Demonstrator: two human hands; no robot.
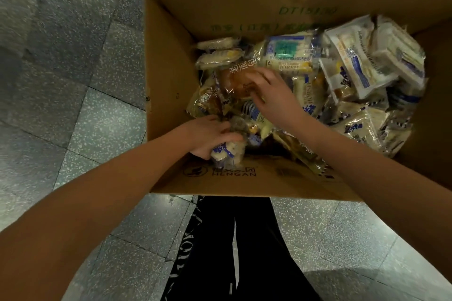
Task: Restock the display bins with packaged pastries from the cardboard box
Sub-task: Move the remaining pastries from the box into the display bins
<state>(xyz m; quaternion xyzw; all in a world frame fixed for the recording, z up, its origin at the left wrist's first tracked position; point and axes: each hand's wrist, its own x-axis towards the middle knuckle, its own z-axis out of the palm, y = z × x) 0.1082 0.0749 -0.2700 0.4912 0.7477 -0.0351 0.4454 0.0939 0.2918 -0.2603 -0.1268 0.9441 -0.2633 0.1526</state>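
Many pale, clear-wrapped pastries (288,55) heaped in brown cardboard box (220,7).

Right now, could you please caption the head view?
Left hand grips a blue-printed packet, right hand a wrapped brown bun, inside a cardboard box.

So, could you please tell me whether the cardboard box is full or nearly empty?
Partly full: packaged pastries lie heaped in the cardboard box, well below its rim, with bare inner walls showing above them.

Matt brown cardboard box (171,32), glossy crinkled clear plastic pastry wrappers (288,54), speckled polished stone floor tiles (73,80)
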